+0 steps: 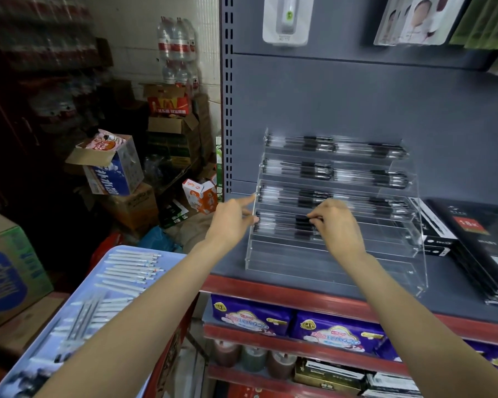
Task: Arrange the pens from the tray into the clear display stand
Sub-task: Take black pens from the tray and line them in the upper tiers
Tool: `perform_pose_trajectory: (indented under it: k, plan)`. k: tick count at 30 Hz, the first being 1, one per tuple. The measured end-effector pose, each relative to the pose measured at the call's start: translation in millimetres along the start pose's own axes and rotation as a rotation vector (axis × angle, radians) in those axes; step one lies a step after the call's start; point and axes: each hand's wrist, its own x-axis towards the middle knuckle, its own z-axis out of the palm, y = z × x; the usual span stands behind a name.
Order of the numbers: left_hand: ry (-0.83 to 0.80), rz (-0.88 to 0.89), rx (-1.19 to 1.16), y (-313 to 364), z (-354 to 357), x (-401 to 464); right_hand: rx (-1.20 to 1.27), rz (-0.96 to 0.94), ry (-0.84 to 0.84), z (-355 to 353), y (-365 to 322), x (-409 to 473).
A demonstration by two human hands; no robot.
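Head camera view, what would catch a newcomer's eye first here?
First, the clear display stand on the grey shelf, its upper tiers filled with black pens while the lowest tiers look bare. Both hands work at its fourth tier: the right hand pinches a pen, the left hand touches the stand's left edge. Lower left, a blue tray holds white pens.

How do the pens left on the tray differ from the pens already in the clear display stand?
The pens on the tray have pale, whitish barrels; the pens in the stand are clear with black grips. The tray pens lie loose at varied angles; those in the clear display stand lie in horizontal rows along its tiers. Both groups lie flat rather than upright.
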Motion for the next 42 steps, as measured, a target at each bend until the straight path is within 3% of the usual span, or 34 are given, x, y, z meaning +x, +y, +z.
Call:
perform_pose_trajectory:
  k: [6,12,21,26,29,35,42]
  plan:
    - [0.094,0.058,-0.042,1,-13,-15,0.155,-0.056,0.024,0,-26,-6]
    - [0.139,0.033,0.034,-29,-46,-44,0.432,-0.094,-0.016,11,-100,-26]
    - [0.106,-0.241,0.118,-172,-122,-136,0.519,-0.154,-0.36,107,-242,-84]
    - [0.02,-0.384,0.181,-262,-171,-193,0.472,-0.073,-0.636,177,-308,-131]
    - [-0.11,-0.379,0.256,-305,-186,-219,0.427,-0.035,-0.749,207,-336,-156]
    - [-0.372,-0.221,0.323,-352,-182,-252,0.31,0.015,-0.813,239,-358,-193]
    - [-0.438,-0.093,0.379,-375,-163,-278,0.068,-0.071,-0.869,247,-364,-208]
